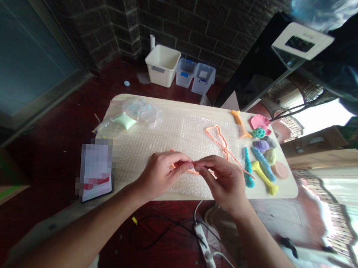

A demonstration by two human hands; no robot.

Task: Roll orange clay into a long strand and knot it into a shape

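My left hand [162, 171] and my right hand [223, 178] meet over the near edge of a small table [288, 191]. Both pinch a thin orange clay string [217, 137] between thumb and fingers. The string runs from my fingertips up and back over a sheet of bubble wrap [173, 135], where it loops into an open outline. To the right of my right hand lie several coloured clay pieces: a teal roll [248, 167], a yellow bone shape [265, 177], a blue roll [263, 162], a purple lump [261, 145] and a pink flat piece [259, 121].
A pale green clay pad [125, 120] and clear plastic bags [144, 110] lie at the table's far left. A dark tablet [96, 187] sits at the near left corner. On the floor beyond stand a white basket [162, 65] and clear bins [195, 75]; a power strip [204, 251] and cables lie below.
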